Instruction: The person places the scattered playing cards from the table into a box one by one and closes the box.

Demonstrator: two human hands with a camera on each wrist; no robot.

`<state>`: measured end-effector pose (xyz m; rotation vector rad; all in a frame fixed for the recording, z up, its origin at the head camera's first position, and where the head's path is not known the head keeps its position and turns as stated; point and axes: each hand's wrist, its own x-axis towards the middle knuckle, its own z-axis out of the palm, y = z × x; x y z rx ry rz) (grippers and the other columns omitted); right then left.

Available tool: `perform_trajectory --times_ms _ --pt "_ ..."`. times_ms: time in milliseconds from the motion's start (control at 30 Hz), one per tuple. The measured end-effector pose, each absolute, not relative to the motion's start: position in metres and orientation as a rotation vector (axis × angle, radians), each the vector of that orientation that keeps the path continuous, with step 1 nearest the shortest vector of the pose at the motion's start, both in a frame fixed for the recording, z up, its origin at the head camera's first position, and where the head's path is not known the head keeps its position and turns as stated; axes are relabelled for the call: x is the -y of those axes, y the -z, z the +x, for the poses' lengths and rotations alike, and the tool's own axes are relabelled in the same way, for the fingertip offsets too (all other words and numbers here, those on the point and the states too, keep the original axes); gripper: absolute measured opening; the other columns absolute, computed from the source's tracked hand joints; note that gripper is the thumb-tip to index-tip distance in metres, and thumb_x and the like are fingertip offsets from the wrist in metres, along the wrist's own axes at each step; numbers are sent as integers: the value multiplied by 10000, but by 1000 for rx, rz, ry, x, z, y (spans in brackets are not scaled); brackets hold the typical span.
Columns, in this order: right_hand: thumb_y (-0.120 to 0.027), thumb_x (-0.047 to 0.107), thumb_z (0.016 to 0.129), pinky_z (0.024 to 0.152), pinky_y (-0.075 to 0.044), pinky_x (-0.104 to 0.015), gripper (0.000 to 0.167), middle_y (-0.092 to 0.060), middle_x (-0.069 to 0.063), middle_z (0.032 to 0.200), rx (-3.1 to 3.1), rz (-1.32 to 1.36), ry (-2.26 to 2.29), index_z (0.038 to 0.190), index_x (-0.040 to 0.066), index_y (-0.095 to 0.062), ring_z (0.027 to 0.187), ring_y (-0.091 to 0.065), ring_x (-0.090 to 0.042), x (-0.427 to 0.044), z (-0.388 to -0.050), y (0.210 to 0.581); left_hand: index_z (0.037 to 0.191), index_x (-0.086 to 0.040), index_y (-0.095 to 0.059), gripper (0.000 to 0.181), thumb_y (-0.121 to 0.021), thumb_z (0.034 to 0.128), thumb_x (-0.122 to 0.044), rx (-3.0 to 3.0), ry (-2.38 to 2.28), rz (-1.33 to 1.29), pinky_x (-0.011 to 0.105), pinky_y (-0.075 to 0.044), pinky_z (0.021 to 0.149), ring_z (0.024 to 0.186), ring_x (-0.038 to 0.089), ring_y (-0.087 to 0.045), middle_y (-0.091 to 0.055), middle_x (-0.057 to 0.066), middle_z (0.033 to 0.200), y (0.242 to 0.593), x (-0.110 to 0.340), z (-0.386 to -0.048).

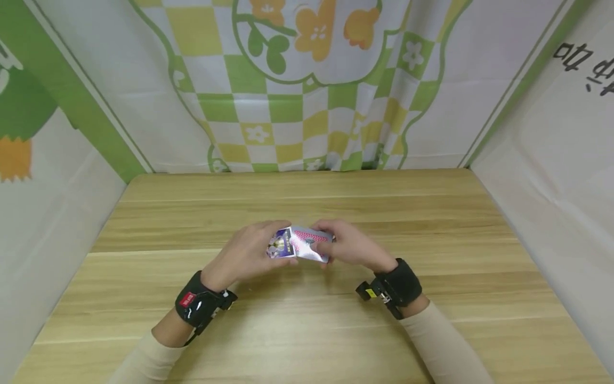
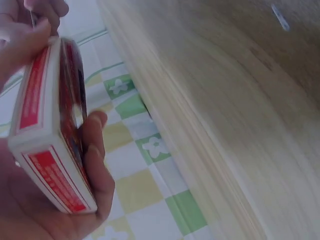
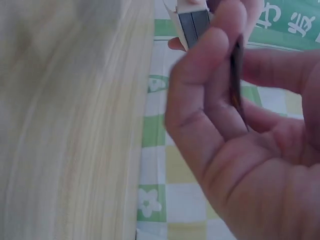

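Above the middle of the table, my left hand [image 1: 245,252] grips a playing-card box [image 1: 279,244] with a purple printed face. In the left wrist view the box [image 2: 52,145] shows white edges with red panels, and the fingers wrap its lower end. My right hand [image 1: 352,246] pinches a thin playing card [image 1: 301,241] with a red-and-white patterned back, close against the box's end. Edge-on in the right wrist view, the card [image 3: 236,75] sits between thumb and fingers; whether it is one card or a few, I cannot tell. Dark card edges show inside the box's opened end.
Both hands are over a wooden table [image 1: 307,330]. A green, yellow and white checked curtain [image 1: 283,112] hangs behind its far edge, and white printed sheets flank it left [image 1: 53,213] and right [image 1: 542,160]. Each wrist wears a black camera band.
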<state>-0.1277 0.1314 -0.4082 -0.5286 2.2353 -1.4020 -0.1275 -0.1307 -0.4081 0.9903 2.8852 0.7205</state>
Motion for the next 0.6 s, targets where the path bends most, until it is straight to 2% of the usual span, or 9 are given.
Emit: perform_trajectory --times_ms 133,367,500,600 --pt "-625 78 1031 753 -625 -541 418 -695 -132 1067 -2178 -526 1375 1447 48 -598 689 -737 -244 -133 -128 409 1430 -109 -612 788 -857 825 -552 -2858 -687 1046 322 -566 799 974 135 -686 -741 71 1268 409 130 -128" --pt "-672 113 990 688 -612 -471 401 -712 -114 1121 -2140 -526 1340 1388 72 -651 635 -694 -167 -140 -132 407 1435 -77 -613 817 -877 810 -532 -2810 -682 1093 344 -578 847 1018 151 -693 -729 85 1321 410 128 -127" --pt "-694 130 985 684 -612 -479 386 -722 -85 1056 -2105 -561 1325 1370 113 -676 632 -687 -178 -141 -132 409 1444 -75 -609 843 -881 798 -544 -2764 -675 1147 380 -580 935 1121 176 -696 -707 92 1367 411 126 -126" --pt "-723 197 986 730 -618 -507 502 -733 -111 1032 -2108 -557 1347 1465 117 -597 676 -711 -215 -135 -130 412 1455 -102 -603 820 -868 816 -541 -2734 -703 1148 366 -578 915 1102 160 -691 -705 68 1364 410 125 -125"
